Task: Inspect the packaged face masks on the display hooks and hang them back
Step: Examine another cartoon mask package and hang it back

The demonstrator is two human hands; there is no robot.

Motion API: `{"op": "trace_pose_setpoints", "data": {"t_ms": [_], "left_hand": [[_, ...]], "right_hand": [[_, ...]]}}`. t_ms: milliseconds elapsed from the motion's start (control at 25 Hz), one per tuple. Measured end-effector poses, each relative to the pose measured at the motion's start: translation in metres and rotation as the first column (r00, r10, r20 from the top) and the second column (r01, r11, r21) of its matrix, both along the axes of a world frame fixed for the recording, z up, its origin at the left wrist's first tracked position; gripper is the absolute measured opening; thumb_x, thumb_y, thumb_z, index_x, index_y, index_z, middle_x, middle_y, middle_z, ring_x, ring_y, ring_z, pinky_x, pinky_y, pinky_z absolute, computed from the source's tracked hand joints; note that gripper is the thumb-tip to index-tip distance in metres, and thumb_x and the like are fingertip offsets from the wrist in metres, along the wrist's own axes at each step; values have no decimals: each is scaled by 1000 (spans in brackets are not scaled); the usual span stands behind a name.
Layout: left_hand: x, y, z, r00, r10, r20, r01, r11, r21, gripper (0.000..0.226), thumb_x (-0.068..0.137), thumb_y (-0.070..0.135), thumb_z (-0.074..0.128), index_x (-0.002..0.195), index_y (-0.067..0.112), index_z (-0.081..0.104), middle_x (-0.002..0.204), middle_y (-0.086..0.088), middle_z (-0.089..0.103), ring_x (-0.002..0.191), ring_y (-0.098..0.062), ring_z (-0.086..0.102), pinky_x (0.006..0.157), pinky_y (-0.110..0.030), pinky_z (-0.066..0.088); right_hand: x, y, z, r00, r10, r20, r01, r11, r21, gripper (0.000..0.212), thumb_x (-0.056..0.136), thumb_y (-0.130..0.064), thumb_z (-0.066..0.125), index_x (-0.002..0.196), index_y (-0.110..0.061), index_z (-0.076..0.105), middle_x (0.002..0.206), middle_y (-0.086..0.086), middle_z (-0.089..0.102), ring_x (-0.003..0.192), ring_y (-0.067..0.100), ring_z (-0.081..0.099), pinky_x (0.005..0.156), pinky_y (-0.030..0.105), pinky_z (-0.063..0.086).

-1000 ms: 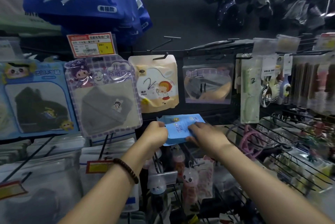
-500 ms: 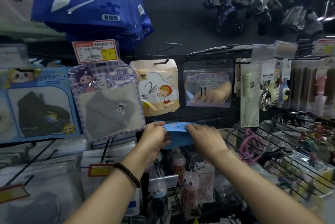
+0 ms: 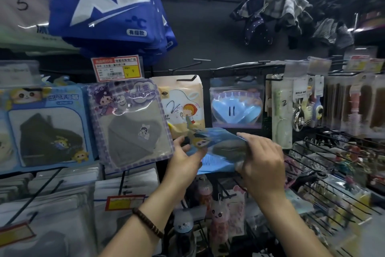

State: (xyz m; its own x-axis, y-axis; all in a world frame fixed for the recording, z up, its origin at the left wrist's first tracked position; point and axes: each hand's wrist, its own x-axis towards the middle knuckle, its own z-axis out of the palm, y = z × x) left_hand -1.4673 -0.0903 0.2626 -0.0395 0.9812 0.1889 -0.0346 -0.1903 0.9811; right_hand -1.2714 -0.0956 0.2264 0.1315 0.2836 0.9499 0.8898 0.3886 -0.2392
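I hold a blue packaged face mask (image 3: 216,144) between both hands, below the row of display hooks. My left hand (image 3: 185,159) grips its left end, where a cartoon figure is printed. My right hand (image 3: 260,165) grips its right end, fingers curled over the top edge. The pack is tilted and partly turned, blurred by motion. Above it hang a purple checked mask pack (image 3: 131,125) with a grey mask, a cream pack (image 3: 183,104) and a clear pack with a blue mask (image 3: 236,107). A blue pack with a dark mask (image 3: 48,129) hangs at the left.
Bare black hooks (image 3: 195,63) stick out above the cream pack. Large blue XL bags (image 3: 108,7) hang overhead with a red and yellow price tag (image 3: 117,68) below them. Combs and brushes (image 3: 341,104) hang at right; wire racks (image 3: 325,173) with small goods jut out lower right.
Both hands have turned the blue pack over; its printed cartoon front now shows on the left end. The head camera has tilted up a little.
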Motion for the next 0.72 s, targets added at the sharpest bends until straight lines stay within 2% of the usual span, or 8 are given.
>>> {"op": "trace_pose_setpoints", "data": {"t_ms": [80, 160, 200, 280, 360, 520, 640, 720], "left_hand": [[-1, -8, 4, 993, -99, -63, 100, 995, 14, 55, 96, 42, 76, 142, 37, 47, 141, 5, 61, 122, -15, 66, 107, -47, 56], [-2, -22, 8, 969, -212, -124, 220, 974, 57, 39, 101, 43, 70, 137, 40, 56, 138, 10, 67, 124, -10, 65, 109, -44, 53], [-3, -30, 10, 955, -259, -142, 274, 956, 101, 32, 103, 41, 67, 134, 40, 59, 134, 13, 71, 124, -7, 66, 109, -40, 52], [-6, -49, 15, 946, -299, -127, 320, 924, 208, 26, 108, 31, 62, 133, 34, 62, 127, 18, 75, 122, -2, 68, 106, -29, 52], [-13, -67, 16, 954, -283, -97, 299, 906, 299, 26, 109, 24, 59, 132, 33, 63, 127, 18, 75, 124, -3, 67, 108, -30, 50], [-50, -93, 10, 987, -162, 13, 145, 912, 383, 18, 102, 30, 68, 118, 37, 72, 121, 9, 79, 120, -15, 72, 110, -52, 52], [-93, -107, 6, 995, -63, 73, 31, 928, 372, 17, 102, 22, 69, 117, 28, 74, 114, 8, 81, 112, -13, 75, 107, -49, 55], [-123, -114, 4, 996, 1, 86, -33, 928, 370, 18, 101, 26, 72, 118, 31, 74, 115, 9, 81, 112, -12, 74, 104, -45, 55]], "right_hand": [[-4, -32, 7, 989, 88, -115, -85, 996, 29, 34, 91, -7, 60, 121, -10, 75, 107, 1, 76, 97, 25, 71, 86, 41, 53], [-11, -67, 12, 953, 131, -272, -130, 991, 22, 31, 98, -15, 49, 116, -12, 73, 94, -8, 71, 82, 17, 66, 74, 27, 47], [-14, -83, 13, 923, 139, -358, -151, 988, -7, 26, 102, -18, 48, 112, -16, 72, 87, -14, 69, 73, 13, 63, 67, 25, 45], [-19, -106, 13, 846, 165, -507, -237, 968, -81, 18, 108, -20, 51, 105, -23, 68, 81, -13, 69, 69, 7, 62, 60, 33, 47], [-32, -122, 14, 787, 168, -594, -301, 945, -132, 20, 107, -11, 54, 107, -26, 68, 90, -17, 72, 79, 4, 66, 66, 41, 53], [-83, -141, 12, 717, 212, -664, -422, 890, -172, 33, 105, -6, 52, 112, -32, 70, 100, -16, 77, 95, 8, 70, 88, 50, 59], [-119, -143, 14, 697, 260, -668, -517, 828, -218, 40, 102, 1, 51, 113, -31, 73, 100, -11, 80, 95, 14, 73, 91, 55, 59], [-144, -143, 21, 658, 318, -683, -594, 777, -210, 43, 99, 5, 54, 110, -32, 75, 98, -8, 81, 92, 17, 76, 89, 56, 60]]}}
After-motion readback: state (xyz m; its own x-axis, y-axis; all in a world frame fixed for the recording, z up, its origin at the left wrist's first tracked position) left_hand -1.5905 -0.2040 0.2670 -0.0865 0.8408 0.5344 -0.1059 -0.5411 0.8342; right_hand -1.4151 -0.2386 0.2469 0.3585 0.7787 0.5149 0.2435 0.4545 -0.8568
